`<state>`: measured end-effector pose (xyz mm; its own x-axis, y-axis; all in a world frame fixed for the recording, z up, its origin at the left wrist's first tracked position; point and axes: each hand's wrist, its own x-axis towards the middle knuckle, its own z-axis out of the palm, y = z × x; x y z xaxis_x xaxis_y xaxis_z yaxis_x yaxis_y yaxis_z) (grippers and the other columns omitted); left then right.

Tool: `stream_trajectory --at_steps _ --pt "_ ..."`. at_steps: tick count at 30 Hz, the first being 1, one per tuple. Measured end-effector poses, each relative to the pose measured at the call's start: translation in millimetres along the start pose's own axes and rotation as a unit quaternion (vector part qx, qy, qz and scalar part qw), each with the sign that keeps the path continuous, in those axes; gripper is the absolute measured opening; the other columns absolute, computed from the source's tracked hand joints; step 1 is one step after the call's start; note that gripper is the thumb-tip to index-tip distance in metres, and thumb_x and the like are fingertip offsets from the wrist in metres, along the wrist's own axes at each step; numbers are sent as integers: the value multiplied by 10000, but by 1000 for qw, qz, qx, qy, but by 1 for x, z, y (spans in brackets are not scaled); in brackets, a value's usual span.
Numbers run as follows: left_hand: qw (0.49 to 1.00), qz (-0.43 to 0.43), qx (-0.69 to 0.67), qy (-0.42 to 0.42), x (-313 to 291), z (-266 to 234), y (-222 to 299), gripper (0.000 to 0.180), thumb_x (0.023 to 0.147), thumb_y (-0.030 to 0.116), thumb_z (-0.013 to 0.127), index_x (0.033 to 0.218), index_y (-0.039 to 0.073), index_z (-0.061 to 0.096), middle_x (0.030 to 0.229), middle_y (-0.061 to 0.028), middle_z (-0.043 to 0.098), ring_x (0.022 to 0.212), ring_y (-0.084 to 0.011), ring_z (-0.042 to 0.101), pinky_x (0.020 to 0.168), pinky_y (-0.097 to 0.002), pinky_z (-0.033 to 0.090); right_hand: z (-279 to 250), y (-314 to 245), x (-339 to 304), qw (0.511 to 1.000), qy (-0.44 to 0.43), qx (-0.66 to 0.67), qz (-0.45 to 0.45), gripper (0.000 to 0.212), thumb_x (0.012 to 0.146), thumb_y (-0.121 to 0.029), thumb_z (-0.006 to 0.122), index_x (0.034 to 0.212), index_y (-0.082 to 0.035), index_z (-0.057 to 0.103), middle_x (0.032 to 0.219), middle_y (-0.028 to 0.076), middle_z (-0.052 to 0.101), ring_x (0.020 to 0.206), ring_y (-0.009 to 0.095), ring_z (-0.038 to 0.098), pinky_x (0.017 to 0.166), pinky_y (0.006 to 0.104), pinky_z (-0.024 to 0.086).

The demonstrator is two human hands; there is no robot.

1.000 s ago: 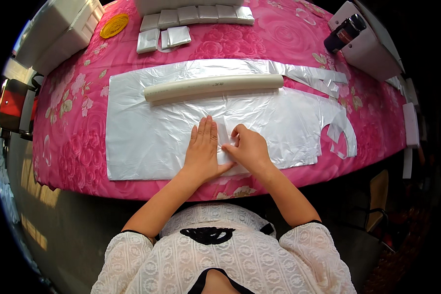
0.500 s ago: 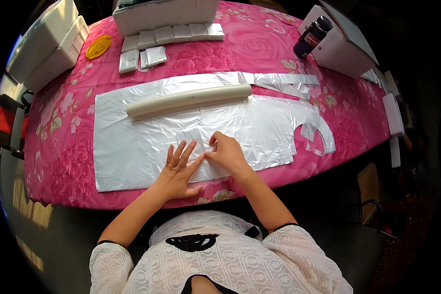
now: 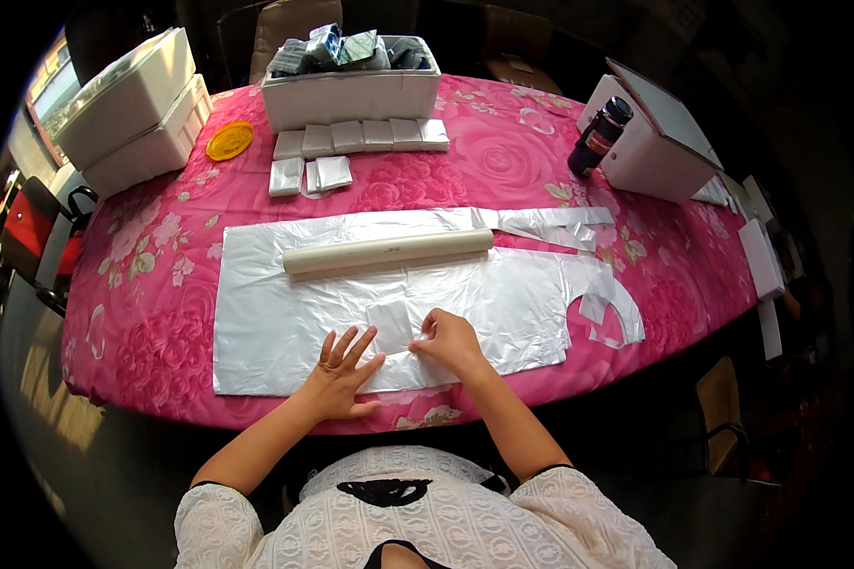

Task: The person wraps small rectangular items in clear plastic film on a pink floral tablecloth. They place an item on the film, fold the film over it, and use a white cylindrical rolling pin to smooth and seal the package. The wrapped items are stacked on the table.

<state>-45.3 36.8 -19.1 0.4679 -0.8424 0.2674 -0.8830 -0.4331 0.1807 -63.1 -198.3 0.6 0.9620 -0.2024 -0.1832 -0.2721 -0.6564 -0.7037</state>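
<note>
White disposable plastic aprons [image 3: 266, 332] lie flat and layered across the table, wrinkled, with their neck loop at the right end. On them is a paler small square of thin plastic [image 3: 389, 321], possibly a little bag. My right hand [image 3: 453, 343] pinches at its near right corner, thumb and finger together. My left hand [image 3: 334, 381] rests beside it on the aprons' near edge with fingers spread, its index fingertip close to the right thumb. Beyond both hands, a cream-coloured pipe [image 3: 389, 251] lies lengthwise on the aprons.
Folded white packets [image 3: 348, 136] stand in a row before a white foam box [image 3: 351, 98] filled with wrapped items. Stacked foam boxes [image 3: 152, 133] and a yellow dish [image 3: 230, 141] are at far left. A dark flask [image 3: 600, 137] stands by another foam box [image 3: 650, 156] at right.
The view has tilted up, so the table sits lower and the far box shows fully. Both hands stay at nearly the same spot on the aprons, the right hand slightly farther from the left.
</note>
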Motion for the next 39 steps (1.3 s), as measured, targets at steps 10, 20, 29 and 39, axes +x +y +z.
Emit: stream_trajectory --at_steps 10,20,29,39 --pt "998 -34 -51 14 -1 -12 6 578 705 470 631 1128 84 548 1423 -186 240 1336 -341 122 1078 -467 87 -10 1 -4 997 -64 16 -30 325 645 -243 740 863 -37 616 723 87 633 697 230 622 649 318 481" --pt "635 -409 -646 -110 -96 -17 51 203 910 102 475 999 -26 605 1051 -117 618 909 -153 598 804 -271 472 41 -27 23 940 13 -169 -296 591 802 -348 582 1265 -17 422 1349 216 347 1281 353 275 1051 425 226" --pt "333 -606 -721 53 -118 -14 63 276 927 228 456 1048 3 560 1010 -104 608 881 -197 594 771 -322 478 130 -76 -76 913 -250 -62 -318 636 877 -365 451 1384 -39 248 1462 222 99 1361 379 41 1072 513 81" --pt "885 -358 -288 -80 -64 -95 26 326 667 130 683 975 44 614 1008 -150 613 855 -306 604 736 -345 481 62 -108 -10 807 -265 -98 -518 94 689 -131 641 754 -63 634 975 97 620 1097 237 505 976 425 329"
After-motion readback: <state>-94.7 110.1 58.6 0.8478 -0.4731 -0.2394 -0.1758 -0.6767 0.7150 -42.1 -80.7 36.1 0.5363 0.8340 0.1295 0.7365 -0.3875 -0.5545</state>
